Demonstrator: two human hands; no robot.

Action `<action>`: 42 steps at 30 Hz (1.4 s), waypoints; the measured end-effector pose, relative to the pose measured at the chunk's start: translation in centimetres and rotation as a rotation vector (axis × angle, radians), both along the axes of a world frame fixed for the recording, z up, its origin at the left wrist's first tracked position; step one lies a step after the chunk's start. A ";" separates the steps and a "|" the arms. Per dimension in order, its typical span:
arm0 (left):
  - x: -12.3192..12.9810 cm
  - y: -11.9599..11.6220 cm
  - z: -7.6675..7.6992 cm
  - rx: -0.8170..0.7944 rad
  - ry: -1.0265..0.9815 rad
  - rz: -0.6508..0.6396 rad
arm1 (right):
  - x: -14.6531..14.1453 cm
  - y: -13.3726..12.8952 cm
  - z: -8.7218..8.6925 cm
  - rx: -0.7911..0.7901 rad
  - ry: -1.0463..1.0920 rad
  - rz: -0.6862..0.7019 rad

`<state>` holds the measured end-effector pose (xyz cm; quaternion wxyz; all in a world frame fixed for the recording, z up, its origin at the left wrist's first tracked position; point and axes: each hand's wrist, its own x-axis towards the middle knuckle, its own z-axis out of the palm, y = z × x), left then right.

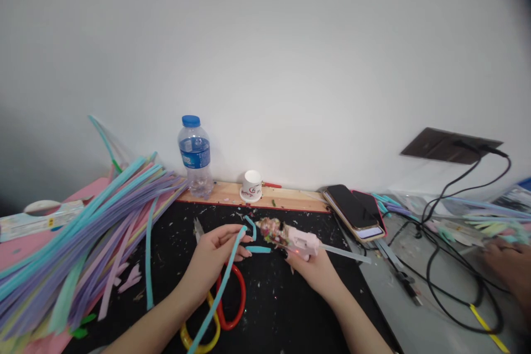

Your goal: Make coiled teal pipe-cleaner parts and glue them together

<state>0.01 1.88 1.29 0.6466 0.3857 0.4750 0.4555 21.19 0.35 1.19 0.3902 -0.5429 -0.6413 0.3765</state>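
Observation:
My left hand (222,240) pinches the upper end of a turquoise pipe cleaner (224,283), whose long tail hangs toward the front edge. My right hand (313,272) is wrapped round a pale pink hot glue gun (302,239). Its nozzle end is crusted with mixed coloured bits and points left, a short gap from the left fingertips. A translucent glue stick (346,254) juts from its back, and a small red light glows. Short turquoise pieces (259,249) are beside the left fingers. Under the left wrist lie scissors with red and yellow handles (244,300), partly hidden.
Bundled pastel pipe cleaners (103,232) cover the left side. A water bottle (194,157) and paper cup (251,186) stand by the wall. Phones (354,211), black cables (433,254) and a wall socket (450,145) are right. Another person's hand (506,263) is at far right.

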 end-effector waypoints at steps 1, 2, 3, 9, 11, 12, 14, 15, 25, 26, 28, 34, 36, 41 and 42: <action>0.0 0.0 0.1 -0.009 0.001 0.005 | -0.2 -0.1 0.0 -0.009 0.009 0.039; 0.1 0.1 0.1 -0.016 0.007 0.007 | -0.3 -0.2 0.0 -0.013 0.012 0.071; 0.1 0.1 0.1 -0.018 0.016 0.005 | -0.5 -0.3 0.0 -0.012 0.007 0.090; 0.2 0.0 0.2 0.036 0.057 -0.048 | -0.7 -0.4 -0.6 0.007 -0.067 0.076; 0.2 -0.1 0.2 0.007 0.050 -0.057 | -0.7 -0.4 -0.6 0.032 -0.075 0.062; 0.2 -0.1 0.2 -0.007 0.044 -0.057 | -0.7 -0.4 -0.5 0.039 -0.079 0.065; 0.2 -0.1 0.4 -0.025 0.032 -0.061 | -0.8 -0.3 -0.4 0.043 -0.088 0.088; 0.3 -0.1 0.5 -0.031 0.028 -0.065 | -0.8 -0.2 -0.2 0.043 -0.090 0.102; 0.3 -0.2 0.5 -0.018 0.027 -0.064 | -0.6 -0.1 -0.3 0.084 -0.134 0.114; 0.2 -0.1 0.4 -0.018 0.035 -0.063 | -0.6 -0.1 -0.3 0.086 -0.138 0.112; 0.2 -0.1 0.4 -0.023 0.047 -0.057 | -0.6 -0.1 -0.4 0.094 -0.144 0.104; 0.2 -0.1 0.4 -0.027 0.034 -0.057 | -0.6 -0.1 -0.4 0.121 -0.172 0.074; 0.2 -0.2 0.4 -0.022 0.037 -0.056 | -0.7 -0.1 -0.2 0.132 -0.189 0.084; 0.1 -0.1 0.1 0.015 0.066 -0.029 | -0.8 0.0 0.3 0.191 -0.310 0.095; 0.0 0.0 0.0 0.025 0.072 -0.016 | -0.7 0.1 0.4 0.209 -0.356 0.071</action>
